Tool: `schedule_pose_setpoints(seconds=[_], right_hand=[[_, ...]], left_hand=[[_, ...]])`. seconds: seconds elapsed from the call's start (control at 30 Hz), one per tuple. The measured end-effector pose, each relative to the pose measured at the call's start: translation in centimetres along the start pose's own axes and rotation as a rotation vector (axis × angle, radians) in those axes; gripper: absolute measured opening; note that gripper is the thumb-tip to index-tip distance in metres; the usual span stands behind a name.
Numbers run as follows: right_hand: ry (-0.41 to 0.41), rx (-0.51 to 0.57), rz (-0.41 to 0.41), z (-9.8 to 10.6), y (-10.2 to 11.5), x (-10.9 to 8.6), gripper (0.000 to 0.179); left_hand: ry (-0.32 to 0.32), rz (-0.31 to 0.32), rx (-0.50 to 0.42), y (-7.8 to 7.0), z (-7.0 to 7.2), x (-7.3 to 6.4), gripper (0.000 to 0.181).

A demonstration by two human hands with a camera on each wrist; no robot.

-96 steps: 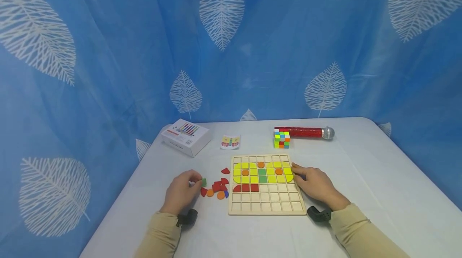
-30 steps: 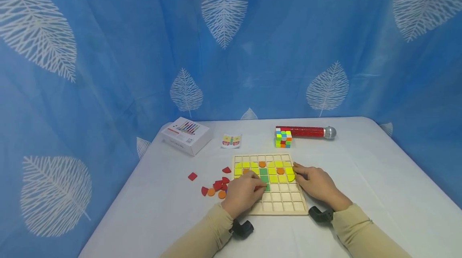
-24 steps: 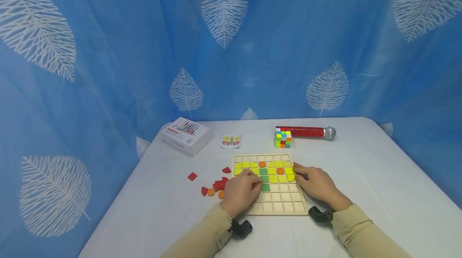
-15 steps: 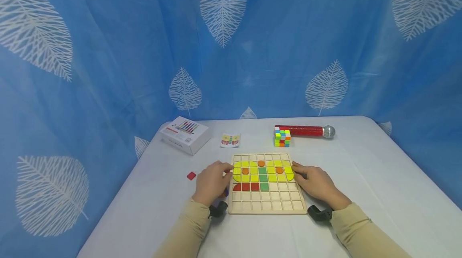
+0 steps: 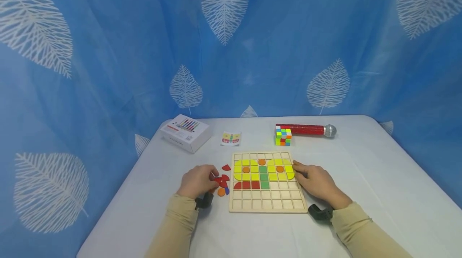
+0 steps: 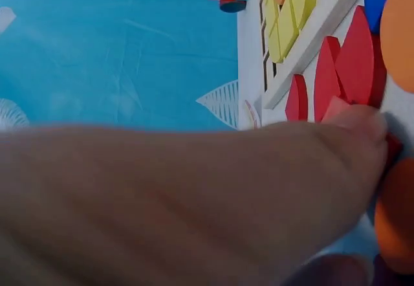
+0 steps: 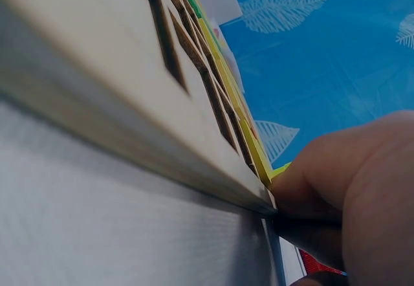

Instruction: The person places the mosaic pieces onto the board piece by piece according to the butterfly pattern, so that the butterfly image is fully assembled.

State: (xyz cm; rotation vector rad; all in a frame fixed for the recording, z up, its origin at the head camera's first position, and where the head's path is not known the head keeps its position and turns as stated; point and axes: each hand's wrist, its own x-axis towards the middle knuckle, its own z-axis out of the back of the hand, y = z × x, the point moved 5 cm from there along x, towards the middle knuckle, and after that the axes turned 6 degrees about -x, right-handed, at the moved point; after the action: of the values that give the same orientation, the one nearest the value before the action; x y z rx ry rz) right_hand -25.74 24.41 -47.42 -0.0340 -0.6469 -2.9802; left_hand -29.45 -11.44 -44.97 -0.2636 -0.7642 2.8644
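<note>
My left hand point(image 5: 196, 181) is at the pile of loose tiles left of the board, its thumb and fingertips pinching a red tile point(image 6: 336, 109); its full outline is hidden. Around those fingers lie red quarter-leaf tiles point(image 5: 225, 178), an orange disc point(image 5: 221, 192) and a blue tile point(image 5: 227, 190). My right hand point(image 5: 317, 181) grips the right edge of the wooden grid board point(image 5: 268, 206), finger and thumb at its rim in the right wrist view. Set in the board are yellow tiles point(image 5: 246, 176), orange discs point(image 5: 246, 169), a green column point(image 5: 264, 176) and a red row point(image 5: 246, 185).
Behind the board lies a small pattern card point(image 5: 231, 139). A white box point(image 5: 187, 133) stands at the back left. A puzzle cube point(image 5: 283, 136) and a red microphone point(image 5: 306, 129) are at the back right. The blue leaf-print curtain point(image 5: 260, 49) hangs behind the table.
A third green tile now sits in the board below the other two. My left hand has gone from the board back left to the loose tiles. My right hand has stayed at the board's edge.
</note>
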Motion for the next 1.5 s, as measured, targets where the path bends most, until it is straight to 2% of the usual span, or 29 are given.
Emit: schedule_pose_setpoints(seconds=[0.17,0.4,0.63,0.73,0.97,1.03,1.17,1.33,1.4,1.5], right_hand=[[-0.002,0.001,0.002,0.1,0.0,-0.1,0.045],[-0.007,-0.003,0.005,0.2,-0.1,-0.1,0.045],[-0.001,0.003,0.007,0.2,-0.1,-0.1,0.046],[-0.003,-0.001,0.01,0.2,-0.2,-0.1,0.045],[-0.009,0.0,0.017,0.3,-0.2,-0.3,0.045],[-0.011,0.003,0.019,0.3,-0.2,-0.3,0.045],[-0.013,0.002,0.016,0.5,-0.2,-0.4,0.045],[-0.004,0.012,0.001,0.3,-0.3,-0.4,0.045],[-0.001,0.016,-0.003,0.1,-0.3,-0.4,0.045],[0.003,0.016,0.005,0.0,-0.1,-0.3,0.045]], left_hand=[[-0.059,0.032,0.045,-0.1,0.3,0.4,0.023],[-0.089,0.066,-0.007,-0.2,0.6,0.6,0.02],[-0.121,0.078,-0.02,-0.1,0.8,0.3,0.014],[-0.123,0.071,-0.02,-0.2,0.7,0.1,0.013],[-0.157,-0.014,0.13,-0.9,0.4,0.0,0.015],[-0.163,-0.029,0.136,-1.0,0.4,-0.1,0.014],[-0.184,-0.063,0.066,-1.3,0.4,-0.2,0.015],[-0.149,-0.108,-0.125,-2.3,0.0,-0.3,0.02],[-0.108,-0.15,-0.199,-3.2,-0.6,-0.4,0.018],[-0.048,-0.258,-0.221,-5.4,-1.7,-0.6,0.014]])
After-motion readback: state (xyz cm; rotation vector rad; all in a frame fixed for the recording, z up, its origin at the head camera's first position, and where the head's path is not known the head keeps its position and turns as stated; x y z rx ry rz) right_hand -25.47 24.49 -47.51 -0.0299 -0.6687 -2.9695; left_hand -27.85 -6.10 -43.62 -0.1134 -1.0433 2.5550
